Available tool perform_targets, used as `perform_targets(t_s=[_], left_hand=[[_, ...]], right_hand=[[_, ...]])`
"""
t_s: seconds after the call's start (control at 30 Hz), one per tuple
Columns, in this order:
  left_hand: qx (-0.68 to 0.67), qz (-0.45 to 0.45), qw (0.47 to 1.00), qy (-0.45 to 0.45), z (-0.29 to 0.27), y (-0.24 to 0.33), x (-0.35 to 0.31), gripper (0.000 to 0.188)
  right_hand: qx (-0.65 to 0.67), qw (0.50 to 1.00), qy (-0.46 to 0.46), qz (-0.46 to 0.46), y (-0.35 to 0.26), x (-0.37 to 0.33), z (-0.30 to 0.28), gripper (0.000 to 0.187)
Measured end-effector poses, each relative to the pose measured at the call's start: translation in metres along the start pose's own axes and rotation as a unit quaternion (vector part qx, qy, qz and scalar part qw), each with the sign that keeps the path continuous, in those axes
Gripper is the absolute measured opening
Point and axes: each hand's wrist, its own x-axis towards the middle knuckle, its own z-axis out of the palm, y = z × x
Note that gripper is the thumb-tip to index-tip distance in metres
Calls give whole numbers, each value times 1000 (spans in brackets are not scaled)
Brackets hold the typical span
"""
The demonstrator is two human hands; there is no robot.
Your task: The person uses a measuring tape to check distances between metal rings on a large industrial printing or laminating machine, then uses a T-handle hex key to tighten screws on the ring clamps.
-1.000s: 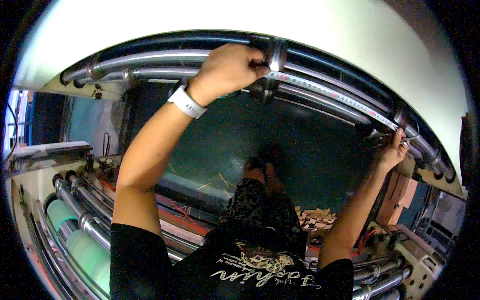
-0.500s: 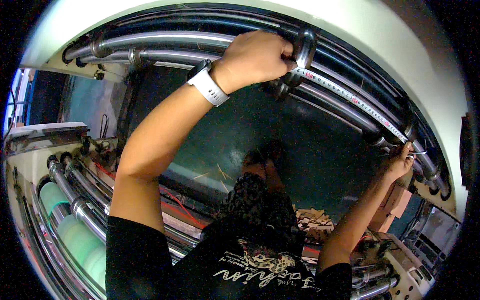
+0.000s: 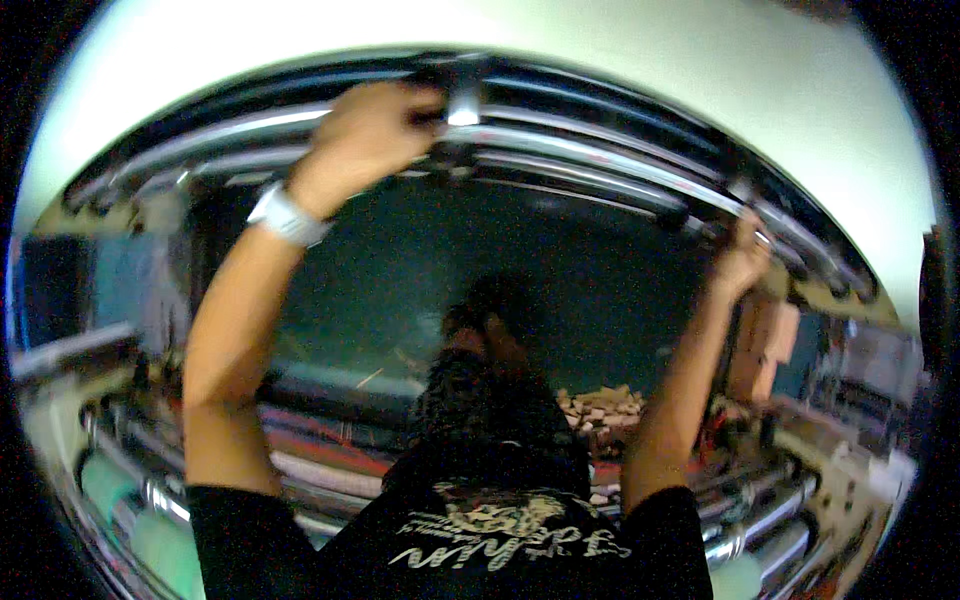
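Left hand [image 3: 375, 130]: fingers curled in beside the roller collar [image 3: 463, 108]; blur hides their tips, so I cannot tell whether they grip anything.
Right hand [image 3: 742, 258]: thumb and fingers drawn together, apparently pinching the far right stretch of the measuring tape [image 3: 640, 171].
Measuring tape: a pale strip with faint reddish marks, running along the upper steel rollers [image 3: 260, 126] between the hands; its scale is too smeared to read.
Reason for the hold: the arms' wide spread probably keeps the strip straight, the rollers backing it, the collar giving a firm edge at its left.
Upper edge: the cream machine panel [image 3: 500, 25] curves close above the rollers, leaving little room over the knuckles.
Open room: dark green floor [image 3: 350, 270] shows between the forearms [image 3: 240, 310], below the rollers, so the elbows have space.
Lower edge: tan scraps [image 3: 605, 408] and green rollers [image 3: 165, 550] lie nearer the body, well apart from both hands.
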Motion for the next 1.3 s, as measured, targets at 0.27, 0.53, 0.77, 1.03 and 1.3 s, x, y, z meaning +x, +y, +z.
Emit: perform_targets(t_s=[0.27, 0.53, 0.77, 1.03, 1.3], left_hand=[[-72, 101, 990, -67, 9, 12, -39, 9], [-113, 14, 969, -218, 79, 9, -116, 18], [-93, 3, 951, -294, 112, 24, -118, 24], [-107, -10, 963, -246, 134, 43, -101, 24], [-186, -76, 934, -294, 145, 48, -103, 21]], right_hand=[[-80, 988, -99, 82, -34, 6, -58, 32], [-275, 878, -282, 271, -16, -4, -146, 22], [-281, 895, -300, 173, 19, -21, -159, 17], [-307, 914, -258, 59, 79, -9, -146, 20], [-326, 917, -228, 0, 126, -17, -153, 10]])
